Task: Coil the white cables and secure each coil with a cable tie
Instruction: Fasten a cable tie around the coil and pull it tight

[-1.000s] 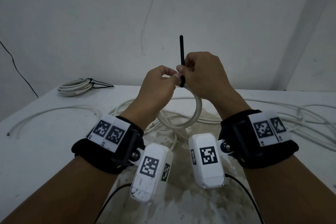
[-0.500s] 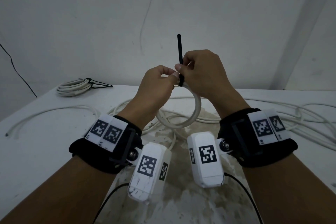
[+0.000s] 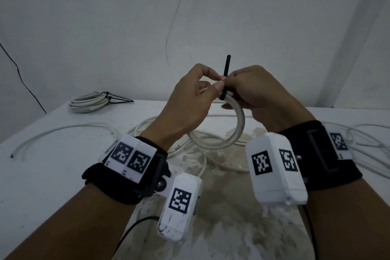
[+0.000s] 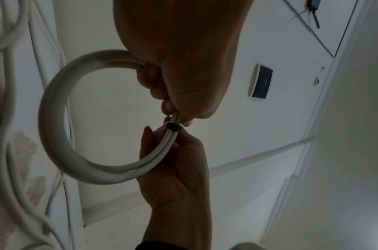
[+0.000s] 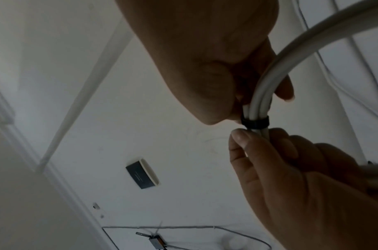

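While both hands (image 3: 190, 99) pinch the tied coil (image 3: 236, 131), no writing reads.

We see both forearms raised, wrists banded. Left hand (image 3: 190, 99) curled, thumb and forefinger pinching the white coil (image 3: 236, 133) beside its black cable tie (image 3: 225, 78). Right hand (image 3: 255, 93) curled, fingertips meeting the left's at the tie, gripping the coil.

Coil (image 3: 238, 131) top hidden by both hands; cable tie (image 3: 225, 69) head covered by fingertips; loose cables (image 3: 369, 143) cut off at frame edge.
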Demonstrator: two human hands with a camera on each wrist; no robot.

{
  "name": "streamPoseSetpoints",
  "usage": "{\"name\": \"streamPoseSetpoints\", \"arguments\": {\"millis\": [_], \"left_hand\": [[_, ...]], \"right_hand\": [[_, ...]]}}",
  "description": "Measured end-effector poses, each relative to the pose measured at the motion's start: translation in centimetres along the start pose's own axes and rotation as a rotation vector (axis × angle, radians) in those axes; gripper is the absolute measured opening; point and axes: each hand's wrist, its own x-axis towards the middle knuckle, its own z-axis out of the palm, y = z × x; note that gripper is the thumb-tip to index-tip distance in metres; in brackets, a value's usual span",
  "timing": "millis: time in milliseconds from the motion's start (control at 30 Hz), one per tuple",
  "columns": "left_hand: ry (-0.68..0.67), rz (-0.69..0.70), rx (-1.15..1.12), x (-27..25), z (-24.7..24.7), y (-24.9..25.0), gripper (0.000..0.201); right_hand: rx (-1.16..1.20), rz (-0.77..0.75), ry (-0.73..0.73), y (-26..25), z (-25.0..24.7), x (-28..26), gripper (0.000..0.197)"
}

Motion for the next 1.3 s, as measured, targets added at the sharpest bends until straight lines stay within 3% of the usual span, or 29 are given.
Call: {"name": "streamPoseSetpoints", "arguments": {"millis": [167,367,700,967,1300], "left_hand": [[0.051,-0.078,-0.048,0.2,0.0,0.0,0.009],[0.163,-0.203,-0.103,0.8,-0.4,0.1,0.015],[0.146,-0.262,-0.075,0.6,-0.4,0.3,0.017],[0.177,-0.288,-0.112,0.7,-0.5,0.6,0.013],[0.182,-0.238,0.021,0.6,-0.3,0.3,0.013]], "right_hand": [[0.025,-0.102,0.024,0.1,0.2,0.3,0.028],[0.146,-0.099,-0.258,-0.1,-1.0,-0.2,0.024],[-0.003,-0.286,-0.189,-0.3,-0.3,-0.2,0.023],[0.23,-0.132,-0.241,0.6,0.0,0.1,0.027],[0.16,-0.205,-0.213,0.6,0.3,0.1,0.028]]}}
